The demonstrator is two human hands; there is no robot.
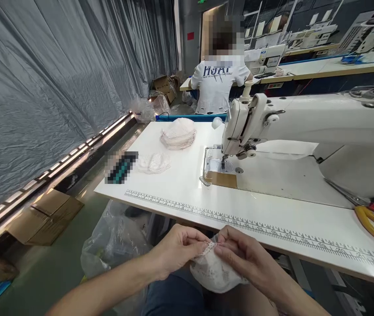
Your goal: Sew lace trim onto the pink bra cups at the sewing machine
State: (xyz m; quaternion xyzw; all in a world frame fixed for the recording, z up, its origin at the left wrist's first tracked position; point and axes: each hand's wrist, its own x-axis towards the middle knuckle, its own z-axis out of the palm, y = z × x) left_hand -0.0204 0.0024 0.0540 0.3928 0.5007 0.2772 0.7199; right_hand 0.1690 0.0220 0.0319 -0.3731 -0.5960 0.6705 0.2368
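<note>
Over my lap, in front of the table edge, a white lace fabric cup [218, 272] hangs between my two hands. My left hand [182, 248] pinches its upper edge from the left. On the other side my right hand [239, 250] grips the same edge, thumb on top, its fingers close to the left ones. A stack of pale pink fabric cups [178, 134] rests on the white table [180, 182]. Nearer the table's left side lies a flat white lace piece [156, 163].
A white sewing machine [292, 118] takes up the right of the table. Yellow-handled scissors [368, 210] lie at the right edge. A printed ruler [239, 221] runs along the front. Below left are a plastic bag [114, 237] and a cardboard box [45, 217]. A person [220, 83] sits ahead.
</note>
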